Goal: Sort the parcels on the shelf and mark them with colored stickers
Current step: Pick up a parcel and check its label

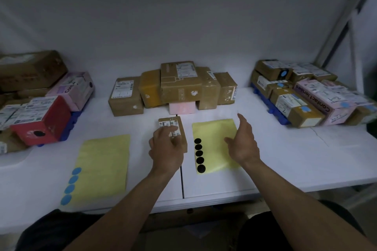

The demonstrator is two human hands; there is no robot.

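At frame centre my left hand (166, 149) gripped the small brown parcel (182, 128) on the shelf (285, 159), fingers curled over its label (170, 123). My right hand (242, 144) lay open, seemingly just above the black-sticker sheet (216, 130).

Both bare forearms are reaching forward, angling slightly toward each other. The left hand (166, 149) is lying palm down, its fingers curling over a parcel (182, 128) and gripping it. The right hand (242, 142) is spreading wide, fingers loosely extended, thumb pointing left.
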